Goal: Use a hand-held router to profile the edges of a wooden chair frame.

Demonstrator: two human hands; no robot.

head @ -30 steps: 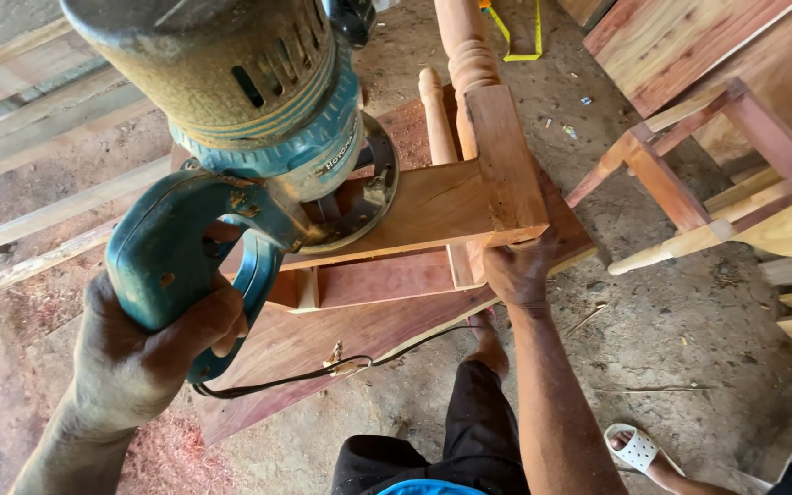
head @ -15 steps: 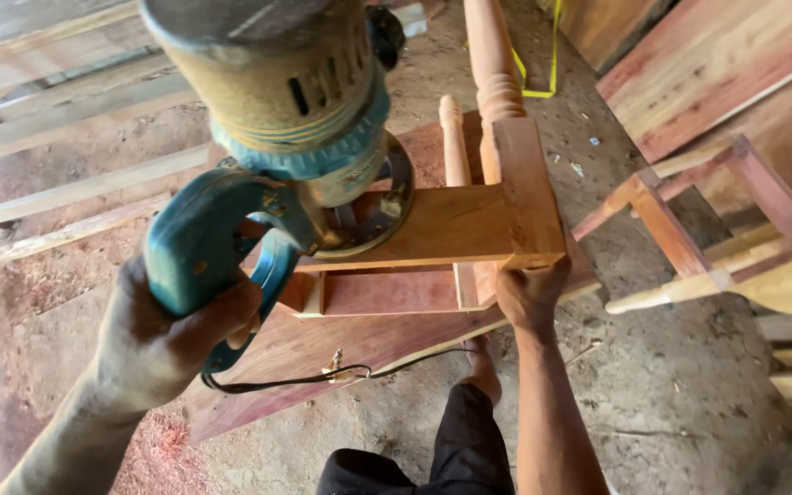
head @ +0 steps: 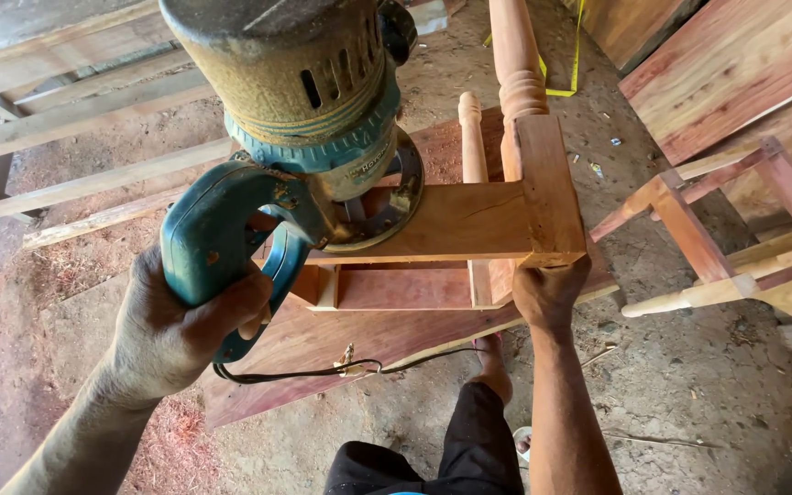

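Careful: L hand (head: 176, 335) wrapped round router (head: 304, 137) grip, R hand (head: 547, 293) fingers curled on table frame (head: 469, 225); could kick w/ weak brace.

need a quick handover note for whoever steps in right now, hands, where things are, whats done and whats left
Left hand: shut on the teal handle of the router, whose base sits on the top rail of the wooden frame.
Right hand: grips the frame's near corner under the turned leg, steadying it.
Frame rests on a reddish board on the dirt floor; the cord trails across the board.
Done: cannot tell how much of the rail has been cut.
Left: likely the routing along the rail; watch the cord.
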